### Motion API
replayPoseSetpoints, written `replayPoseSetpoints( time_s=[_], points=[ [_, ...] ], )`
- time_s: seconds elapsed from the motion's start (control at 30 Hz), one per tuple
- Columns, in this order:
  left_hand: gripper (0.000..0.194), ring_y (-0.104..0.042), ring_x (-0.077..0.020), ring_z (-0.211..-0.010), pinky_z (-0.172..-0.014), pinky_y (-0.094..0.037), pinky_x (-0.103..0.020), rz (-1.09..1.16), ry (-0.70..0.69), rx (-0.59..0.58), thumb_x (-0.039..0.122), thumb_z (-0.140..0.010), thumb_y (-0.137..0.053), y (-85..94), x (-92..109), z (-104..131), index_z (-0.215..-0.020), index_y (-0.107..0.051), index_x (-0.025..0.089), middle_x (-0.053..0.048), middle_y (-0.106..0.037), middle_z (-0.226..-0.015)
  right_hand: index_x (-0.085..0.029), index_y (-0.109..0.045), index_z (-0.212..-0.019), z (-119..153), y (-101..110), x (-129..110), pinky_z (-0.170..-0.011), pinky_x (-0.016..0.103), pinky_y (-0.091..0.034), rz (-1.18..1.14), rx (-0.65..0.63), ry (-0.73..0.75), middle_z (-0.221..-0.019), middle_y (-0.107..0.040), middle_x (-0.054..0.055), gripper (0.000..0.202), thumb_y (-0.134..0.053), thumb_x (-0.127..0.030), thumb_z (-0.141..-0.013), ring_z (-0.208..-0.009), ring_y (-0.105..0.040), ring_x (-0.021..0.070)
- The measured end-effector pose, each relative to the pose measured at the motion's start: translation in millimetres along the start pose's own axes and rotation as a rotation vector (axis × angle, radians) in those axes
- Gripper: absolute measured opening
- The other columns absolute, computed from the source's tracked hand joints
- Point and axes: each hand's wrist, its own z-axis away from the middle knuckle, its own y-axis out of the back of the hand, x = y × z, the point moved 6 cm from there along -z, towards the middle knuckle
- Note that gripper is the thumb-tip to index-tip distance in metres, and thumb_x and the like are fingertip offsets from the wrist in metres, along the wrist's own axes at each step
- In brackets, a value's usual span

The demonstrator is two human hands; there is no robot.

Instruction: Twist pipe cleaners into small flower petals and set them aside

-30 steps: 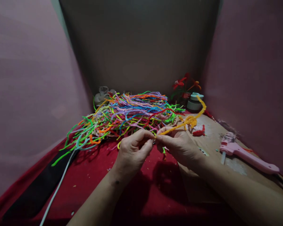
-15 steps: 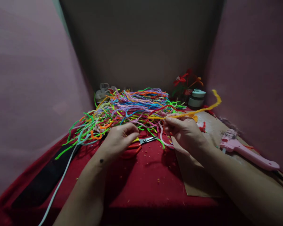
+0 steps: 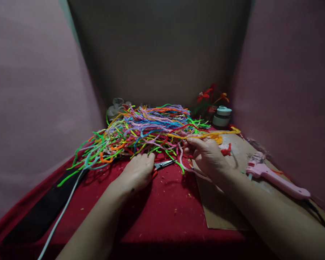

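Note:
My right hand (image 3: 207, 153) pinches a yellow-orange pipe cleaner (image 3: 229, 132) between thumb and fingertips. The pipe cleaner stretches sideways over the hand, its far end bent at the right. Down on the red cloth, my left hand (image 3: 139, 169) is closed over the handles of a pair of scissors (image 3: 165, 164). Only the blades and a bit of red-orange handle show; the fingers on the grip are mostly hidden. Behind both hands spreads a tangled heap of coloured pipe cleaners (image 3: 154, 124), and a pale pink pipe cleaner (image 3: 182, 159) trails toward my right wrist.
A brown board (image 3: 219, 213) lies under my right forearm, with a pink glue gun (image 3: 277, 177) on it. Red pipe-cleaner flowers (image 3: 206, 95) and a pale green lidded container (image 3: 222, 116) stand at the back. On the left are a black flat object (image 3: 43, 213) and a white cord (image 3: 63, 213).
My left hand has moved down onto the scissors' handles and closed over them. The yellow-orange pipe cleaner in my right hand has tipped lower at its right end.

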Motion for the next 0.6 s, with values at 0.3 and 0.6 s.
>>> replayPoseSetpoints(
  time_s=[0.3, 0.6],
  points=[
    [0.021, -0.054, -0.0158, -0.073, -0.064, -0.041, -0.026, 0.38, 0.055, 0.039, 0.014, -0.073, -0.038, 15.5, -8, 14, -0.091, -0.048, 0.017, -0.005, -0.056, -0.085, -0.013, -0.059, -0.073, 0, -2, -2, -0.048, 0.02, -0.04, 0.011, -0.025, 0.032, -0.06, -0.059, 0.0, 0.015, -0.067, -0.021, -0.062, -0.05, -0.051, 0.0077],
    [0.031, -0.053, -0.0115, -0.064, -0.059, -0.043, -0.021, 0.624, -0.076, 0.277, 0.029, -0.076, -0.051, 41.1, -7, 26, -0.102, -0.064, 0.018, -0.001, -0.057, -0.073, -0.013, -0.059, -0.072, 0, 4, -10, -0.048, 0.02, -0.04, 0.101, 0.041, 0.158, -0.058, -0.057, -0.002, 0.013, -0.066, -0.023, -0.066, -0.049, -0.051, 0.0072]
  ],
)
